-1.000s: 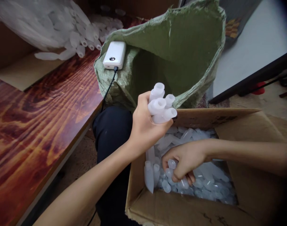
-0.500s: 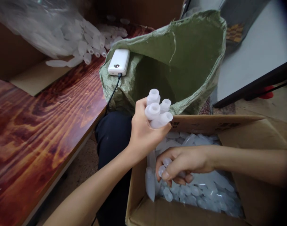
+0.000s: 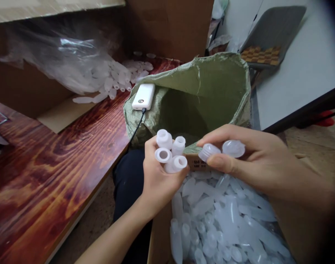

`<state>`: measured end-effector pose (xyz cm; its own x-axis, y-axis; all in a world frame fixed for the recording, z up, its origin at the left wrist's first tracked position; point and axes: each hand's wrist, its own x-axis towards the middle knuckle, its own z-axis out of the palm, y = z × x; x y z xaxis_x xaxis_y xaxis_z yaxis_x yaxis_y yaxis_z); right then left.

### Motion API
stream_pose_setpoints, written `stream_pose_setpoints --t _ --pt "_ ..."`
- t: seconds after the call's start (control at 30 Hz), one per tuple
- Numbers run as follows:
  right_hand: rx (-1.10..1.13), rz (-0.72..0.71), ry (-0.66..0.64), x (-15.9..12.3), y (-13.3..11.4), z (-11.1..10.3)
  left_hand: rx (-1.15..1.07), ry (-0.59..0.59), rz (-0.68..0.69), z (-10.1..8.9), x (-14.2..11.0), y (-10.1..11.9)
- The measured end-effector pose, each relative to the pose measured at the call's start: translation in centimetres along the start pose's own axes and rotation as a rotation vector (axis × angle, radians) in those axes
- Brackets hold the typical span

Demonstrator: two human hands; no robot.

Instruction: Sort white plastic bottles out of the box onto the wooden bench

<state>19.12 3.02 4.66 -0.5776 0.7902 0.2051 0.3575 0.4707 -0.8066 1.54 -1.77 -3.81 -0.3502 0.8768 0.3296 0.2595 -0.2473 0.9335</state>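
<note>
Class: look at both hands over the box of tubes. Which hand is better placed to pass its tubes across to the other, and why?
Right. The right hand pinches two loose tubes beside the left hand, which already grips a bundle of four tubes upright, so probably it can only receive.

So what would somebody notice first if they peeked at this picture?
Probably the two hands in the middle: the left hand grips a bunch of small white plastic bottles, and the right hand pinches two more bottles beside them. Below the hands, a cardboard box is heaped with the same frosty bottles. Behind the hands gapes a big green sack, with a white power bank lying on its rim.
</note>
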Motion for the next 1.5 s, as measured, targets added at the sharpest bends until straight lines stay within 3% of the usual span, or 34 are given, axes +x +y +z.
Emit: stream_pose_setpoints --t 0.07,0.13,0.4,0.6,0.8,1.0,1.2,1.3,1.5 --pt "-0.137 -0.081 0.108 -0.2 0.2 0.0 0.046 -0.012 0.083 0.0 -0.1 -0.1" --pt "-0.247 -0.155 0.132 -0.3 0.2 0.0 0.099 -0.036 0.174 0.1 -0.2 -0.2" --pt "-0.463 -0.348 -0.090 -0.9 0.6 -0.3 0.321 -0.012 0.548 0.2 -0.3 -0.7" --pt "-0.522 -0.281 -0.080 -1.2 0.7 -0.6 0.346 -0.048 0.793 -0.1 -0.3 -1.3" --pt "-0.547 -0.176 -0.090 -1.5 1.2 -1.0 0.393 -0.051 0.862 -0.3 -0.3 -1.3" --pt "-0.469 -0.250 -0.134 -1.9 1.1 -1.1 0.425 -0.054 0.896 -0.4 -0.2 -1.3" --pt "-0.492 -0.115 -0.060 -1.9 0.9 -0.8 0.437 -0.017 0.887 -0.4 -0.3 -1.5" --pt "-0.484 -0.137 -0.028 -2.1 0.8 -1.0 0.442 -0.015 0.891 -0.4 -0.3 -1.4" --pt "-0.460 -0.232 -0.190 -2.7 0.6 -1.7 0.408 -0.026 0.903 -0.5 -0.3 -1.3"
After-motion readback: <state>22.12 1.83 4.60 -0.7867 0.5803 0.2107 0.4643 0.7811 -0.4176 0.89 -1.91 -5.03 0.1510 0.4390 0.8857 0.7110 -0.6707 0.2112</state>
